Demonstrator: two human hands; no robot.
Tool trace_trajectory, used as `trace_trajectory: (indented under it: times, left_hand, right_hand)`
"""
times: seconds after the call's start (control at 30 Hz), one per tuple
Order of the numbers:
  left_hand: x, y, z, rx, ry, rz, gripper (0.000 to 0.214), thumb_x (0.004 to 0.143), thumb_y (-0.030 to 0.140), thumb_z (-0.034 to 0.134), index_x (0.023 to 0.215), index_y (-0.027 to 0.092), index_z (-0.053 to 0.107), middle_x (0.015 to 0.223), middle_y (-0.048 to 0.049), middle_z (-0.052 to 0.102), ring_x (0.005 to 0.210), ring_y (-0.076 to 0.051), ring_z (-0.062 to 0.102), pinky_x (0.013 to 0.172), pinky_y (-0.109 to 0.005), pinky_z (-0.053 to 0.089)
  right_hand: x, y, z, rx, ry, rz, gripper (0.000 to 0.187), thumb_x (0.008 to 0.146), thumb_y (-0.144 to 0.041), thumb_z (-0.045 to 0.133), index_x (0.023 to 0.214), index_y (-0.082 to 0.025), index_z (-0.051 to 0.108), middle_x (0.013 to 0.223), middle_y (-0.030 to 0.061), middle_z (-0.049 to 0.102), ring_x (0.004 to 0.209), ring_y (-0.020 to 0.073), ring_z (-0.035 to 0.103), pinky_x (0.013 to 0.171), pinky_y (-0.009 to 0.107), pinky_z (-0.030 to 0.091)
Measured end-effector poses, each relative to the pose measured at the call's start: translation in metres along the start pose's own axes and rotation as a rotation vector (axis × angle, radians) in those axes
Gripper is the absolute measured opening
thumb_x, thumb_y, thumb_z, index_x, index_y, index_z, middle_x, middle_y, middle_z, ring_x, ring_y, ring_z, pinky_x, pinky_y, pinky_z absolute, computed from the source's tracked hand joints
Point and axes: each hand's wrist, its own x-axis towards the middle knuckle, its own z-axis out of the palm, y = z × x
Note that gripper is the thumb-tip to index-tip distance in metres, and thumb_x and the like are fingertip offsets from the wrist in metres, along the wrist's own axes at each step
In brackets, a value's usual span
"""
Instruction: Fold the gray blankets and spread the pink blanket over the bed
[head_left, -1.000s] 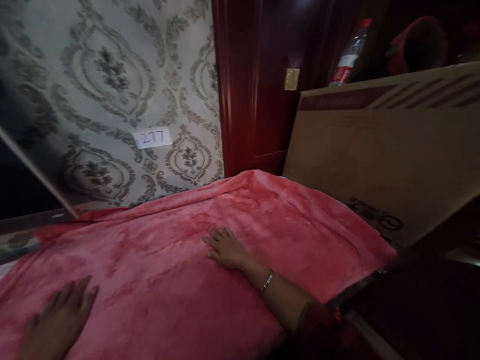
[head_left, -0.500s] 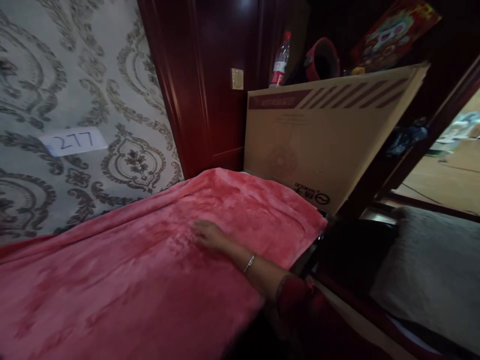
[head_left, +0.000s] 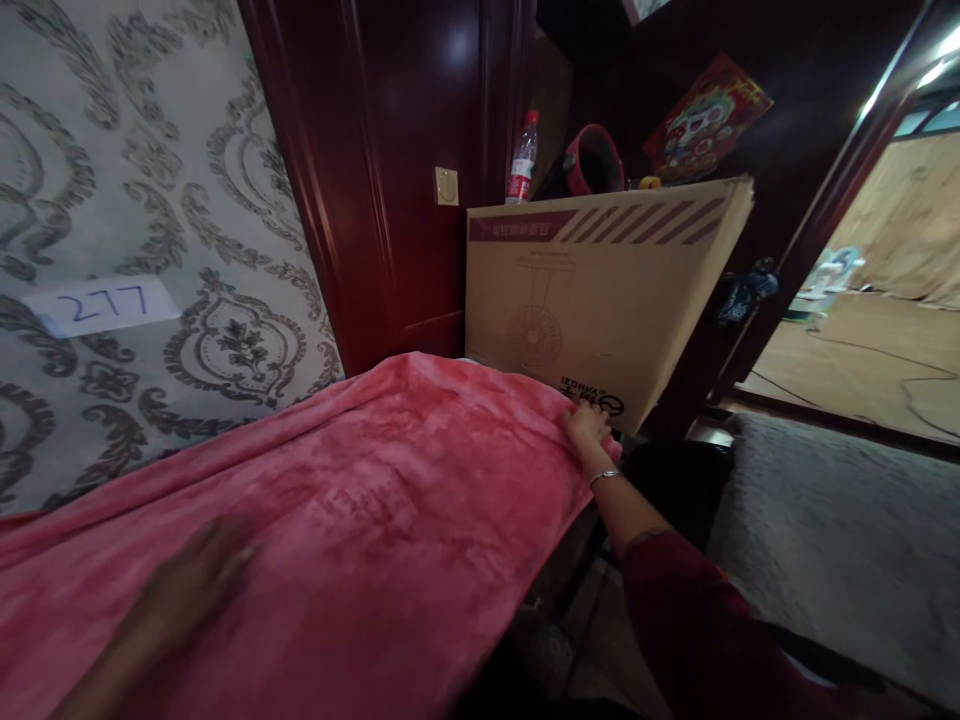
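Observation:
A pink fleece blanket (head_left: 375, 510) lies spread over a raised surface in front of me. My right hand (head_left: 586, 425) reaches to the blanket's far right corner, beside the base of a cardboard box (head_left: 600, 290); its fingers curl on the blanket's edge. A bracelet sits on that wrist. My left hand (head_left: 184, 590) lies low on the blanket at the lower left, blurred by motion, fingers seemingly flat.
Patterned wallpaper with a paper label "277" (head_left: 97, 305) is on the left. Dark red wood panelling (head_left: 390, 180) stands behind. A water bottle (head_left: 521, 165) and a red round thing (head_left: 592, 160) sit behind the box. A grey rug (head_left: 832, 540) and open doorway are right.
My right hand slid from the blanket's middle to its far right corner by the box. My left hand came back into view at the lower left. The view swung right.

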Motion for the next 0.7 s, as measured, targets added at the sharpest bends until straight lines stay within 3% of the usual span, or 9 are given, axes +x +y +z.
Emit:
trace_trajectory:
  times: [0.13,0.23,0.3,0.4,0.57,0.63,0.7]
  left_hand:
    - [0.032,0.044,0.054,-0.225,-0.068,0.149,0.059,0.08,0.056,0.042,0.117,0.02,0.069,0.134,-0.0104,0.068,0.134,-0.031,0.055,0.113,-0.048,0.045]
    - [0.032,0.07,0.089,-0.322,-0.023,0.135,0.062,0.085,0.055,0.038,0.124,0.016,0.068,0.14,-0.014,0.063,0.132,-0.029,0.058,0.112,-0.047,0.046]
    - [0.025,0.074,0.103,-0.335,0.011,0.138,0.063,0.088,0.054,0.036,0.124,0.014,0.069,0.138,-0.0151,0.065,0.132,-0.029,0.058,0.113,-0.048,0.045]
    - [0.016,0.069,0.11,-0.334,0.041,0.165,0.06,0.088,0.053,0.038,0.122,0.015,0.071,0.135,-0.0142,0.066,0.132,-0.03,0.057,0.115,-0.049,0.043]
    - [0.018,0.069,0.104,-0.352,0.053,0.16,0.052,0.088,0.048,0.042,0.115,0.017,0.074,0.13,-0.0124,0.07,0.127,-0.029,0.062,0.112,-0.049,0.047]
    - [0.02,0.072,0.101,-0.353,0.04,0.166,0.05,0.088,0.048,0.043,0.111,0.018,0.075,0.129,-0.0116,0.07,0.125,-0.029,0.063,0.111,-0.049,0.047]
    - [0.021,0.074,0.097,-0.349,0.035,0.165,0.051,0.087,0.048,0.043,0.111,0.017,0.076,0.129,-0.0122,0.07,0.125,-0.03,0.063,0.111,-0.049,0.048]
  right_hand:
    - [0.005,0.007,0.006,-0.05,-0.032,0.029,0.033,0.092,-0.021,0.05,0.114,-0.008,0.072,0.116,0.0242,0.065,0.12,0.0361,0.058,0.096,0.049,0.047]
    - [0.003,0.007,0.009,-0.066,-0.013,0.012,0.038,0.093,-0.024,0.049,0.122,-0.009,0.068,0.125,0.0239,0.062,0.125,0.0353,0.055,0.098,0.048,0.046]
    - [0.0,0.006,0.009,-0.073,-0.008,0.002,0.041,0.092,-0.028,0.053,0.126,-0.008,0.065,0.131,0.024,0.059,0.128,0.0374,0.051,0.1,0.05,0.045]
    - [-0.003,0.004,0.005,-0.075,-0.024,0.001,0.037,0.092,-0.022,0.05,0.119,-0.006,0.068,0.126,0.0254,0.062,0.123,0.0395,0.054,0.098,0.054,0.045]
    - [-0.004,-0.017,-0.018,-0.037,0.031,-0.1,0.038,0.093,-0.015,0.04,0.115,-0.003,0.068,0.127,0.0283,0.059,0.124,0.0386,0.052,0.099,0.051,0.043]
    - [-0.02,-0.035,-0.027,0.001,0.035,-0.184,0.037,0.094,-0.017,0.039,0.116,-0.006,0.067,0.122,0.0248,0.062,0.117,0.0335,0.056,0.097,0.044,0.045]
    - [-0.056,-0.053,-0.03,0.057,-0.006,-0.312,0.034,0.096,-0.021,0.04,0.113,-0.014,0.068,0.109,0.0154,0.069,0.102,0.026,0.063,0.09,0.036,0.048]
